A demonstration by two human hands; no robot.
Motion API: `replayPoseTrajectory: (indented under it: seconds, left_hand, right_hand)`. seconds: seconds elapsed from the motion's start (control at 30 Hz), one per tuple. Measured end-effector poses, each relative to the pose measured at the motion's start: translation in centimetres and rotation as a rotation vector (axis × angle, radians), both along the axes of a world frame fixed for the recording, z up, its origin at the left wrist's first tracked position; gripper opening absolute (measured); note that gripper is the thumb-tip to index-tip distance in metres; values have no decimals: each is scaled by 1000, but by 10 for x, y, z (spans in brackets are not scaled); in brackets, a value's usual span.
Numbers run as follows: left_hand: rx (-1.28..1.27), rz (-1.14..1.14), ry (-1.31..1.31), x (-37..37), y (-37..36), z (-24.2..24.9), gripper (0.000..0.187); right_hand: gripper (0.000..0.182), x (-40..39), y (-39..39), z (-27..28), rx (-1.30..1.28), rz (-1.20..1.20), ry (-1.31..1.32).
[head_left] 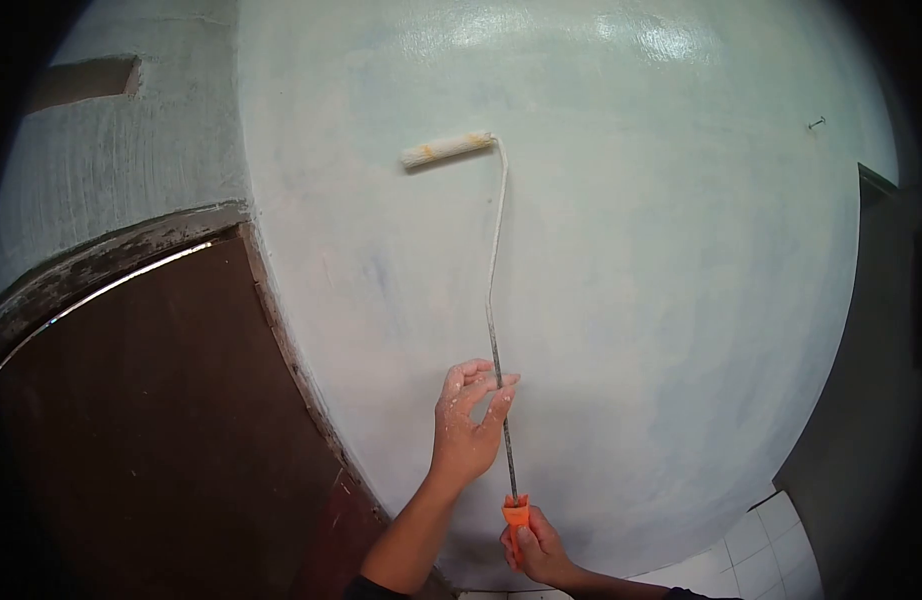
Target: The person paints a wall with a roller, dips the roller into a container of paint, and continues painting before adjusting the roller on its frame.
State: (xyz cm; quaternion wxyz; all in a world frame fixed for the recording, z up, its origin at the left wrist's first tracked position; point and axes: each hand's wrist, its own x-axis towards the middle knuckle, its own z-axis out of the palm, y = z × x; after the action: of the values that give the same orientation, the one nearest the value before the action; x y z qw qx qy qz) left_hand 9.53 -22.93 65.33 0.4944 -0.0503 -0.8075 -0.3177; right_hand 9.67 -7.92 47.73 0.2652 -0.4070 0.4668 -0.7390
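A long-framed paint roller [447,150] is held up against the pale wall [621,290], its white and yellowish sleeve tilted slightly near the upper middle. My right hand [543,548] is wrapped round the orange handle at the bottom. Higher up, the thumb and fingers of my left hand [469,420] pinch the thin metal rod, with whitish paint specks on the skin. The rod bends above the left hand and runs up to the roller sleeve. Whether the sleeve presses on the wall is hard to tell.
At left is a dark brown door [151,400] under a worn frame [111,255]. A recess [86,82] opens in the grey wall above it. A small nail or hook [817,124] sticks out at upper right. White tiles [771,545] line the lower right.
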Motion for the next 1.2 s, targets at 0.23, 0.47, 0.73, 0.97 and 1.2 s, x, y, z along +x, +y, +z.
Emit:
replayPoseTrajectory:
  seconds: [0.23, 0.47, 0.73, 0.97, 1.2]
  left_hand:
    - [-125, 86, 135, -15, -18, 70, 22]
    - [-12, 29, 102, -11, -14, 75, 24]
    - [8, -17, 69, -7, -12, 33, 24]
    - [37, 27, 104, -1, -4, 89, 22]
    - [-25, 68, 121, 13, -21, 42, 22]
  right_hand:
    - [41, -12, -19, 78, 9, 4, -17]
    - [41, -9, -16, 87, 19, 20, -63]
    - [42, 3, -11, 48, 60, -8, -27]
    - [41, 1, -16, 97, -12, -59, -6]
    - [42, 20, -28, 45, 21, -35, 26]
